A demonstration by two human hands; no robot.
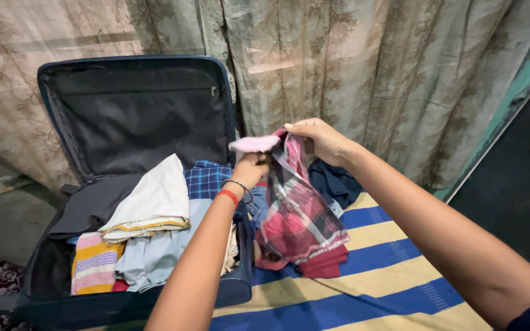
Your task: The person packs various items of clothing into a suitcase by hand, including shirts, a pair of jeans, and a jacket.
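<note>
Above striped bedding (387,270), both hands (249,168) (320,138) pinch hanging plaid shirt (295,214)

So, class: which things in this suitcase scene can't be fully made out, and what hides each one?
Head view:
- Red plaid shirt: top edge bunched inside left hand and right hand.
- Dark blue garment: mostly behind the shirt.
- Suitcase: bottom covered by folded clothes.
- Striped mat: cut off by the lower edge.

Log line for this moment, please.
left hand: grips red plaid shirt | right hand: grips shirt top | open suitcase: clothes inside
</note>
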